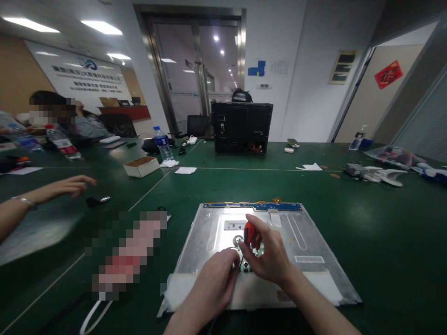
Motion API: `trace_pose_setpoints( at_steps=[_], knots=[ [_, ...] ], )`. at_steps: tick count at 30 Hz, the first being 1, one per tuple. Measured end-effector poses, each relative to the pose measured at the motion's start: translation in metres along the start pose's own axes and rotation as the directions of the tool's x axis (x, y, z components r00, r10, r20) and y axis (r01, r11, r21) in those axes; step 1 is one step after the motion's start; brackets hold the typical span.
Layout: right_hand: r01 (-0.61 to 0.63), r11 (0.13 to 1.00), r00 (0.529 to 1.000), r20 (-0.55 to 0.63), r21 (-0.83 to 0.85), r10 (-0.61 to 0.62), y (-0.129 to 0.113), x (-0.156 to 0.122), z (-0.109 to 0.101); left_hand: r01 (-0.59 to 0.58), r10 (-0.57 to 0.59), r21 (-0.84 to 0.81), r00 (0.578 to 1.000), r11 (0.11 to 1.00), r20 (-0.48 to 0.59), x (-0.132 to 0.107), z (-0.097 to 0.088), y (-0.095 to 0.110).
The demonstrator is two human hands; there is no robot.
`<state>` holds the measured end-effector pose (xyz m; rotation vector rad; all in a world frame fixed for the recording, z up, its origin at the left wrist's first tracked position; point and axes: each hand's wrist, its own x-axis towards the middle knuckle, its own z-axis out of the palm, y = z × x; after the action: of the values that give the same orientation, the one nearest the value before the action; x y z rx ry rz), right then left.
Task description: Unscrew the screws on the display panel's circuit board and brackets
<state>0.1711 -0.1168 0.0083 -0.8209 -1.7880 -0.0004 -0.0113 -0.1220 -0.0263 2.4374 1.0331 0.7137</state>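
A flat metal display panel (213,288) lies face down or back up on the green table, a blue circuit strip (230,206) along its far edge. My right hand (267,253) grips a screwdriver (249,232) by its red and black handle, the shaft pointing down at a small green circuit board (260,250) in the panel's middle. Beside the shaft, my left hand (218,272) is closed, its fingertips pinched near the board; what they hold, if anything, is hidden. Part of the board is covered by both hands.
Left of the panel lies a blurred-out pink item (132,253) with a white strap. Another person's hand (75,185) reaches in at the left. Farther back stand a white box (141,167), a water bottle (162,143) and a black equipment case (240,128).
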Motion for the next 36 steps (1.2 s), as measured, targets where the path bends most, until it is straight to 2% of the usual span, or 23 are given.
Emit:
trace_pose_setpoints(
  at_steps=[6,16,21,26,36],
  knots=[
    [0.014,0.999,1.000,-0.003,0.030,-0.014,-0.0052,0.0045,-0.0036,0.004,-0.004,0.018,1.000,1.000,0.008,-0.0003,0.0004,0.0011],
    [0.004,1.000,1.000,-0.018,-0.008,-0.004,-0.0031,0.0031,-0.0021,-0.016,0.016,0.022,1.000,1.000,-0.022,0.0009,-0.0016,0.0020],
    [0.004,1.000,0.999,-0.037,-0.017,-0.004,-0.0023,0.0029,-0.0006,-0.008,0.008,0.009,1.000,1.000,-0.003,0.0004,0.0003,0.0003],
    [0.007,1.000,0.999,-0.033,-0.008,-0.007,-0.0019,0.0034,-0.0002,0.009,-0.009,0.015,1.000,1.000,0.021,-0.0005,0.0012,-0.0009],
    [0.018,0.999,1.000,0.022,0.044,-0.019,-0.0020,0.0029,-0.0036,0.006,-0.006,0.003,1.000,1.000,0.002,-0.0002,-0.0001,0.0015]
  ],
)
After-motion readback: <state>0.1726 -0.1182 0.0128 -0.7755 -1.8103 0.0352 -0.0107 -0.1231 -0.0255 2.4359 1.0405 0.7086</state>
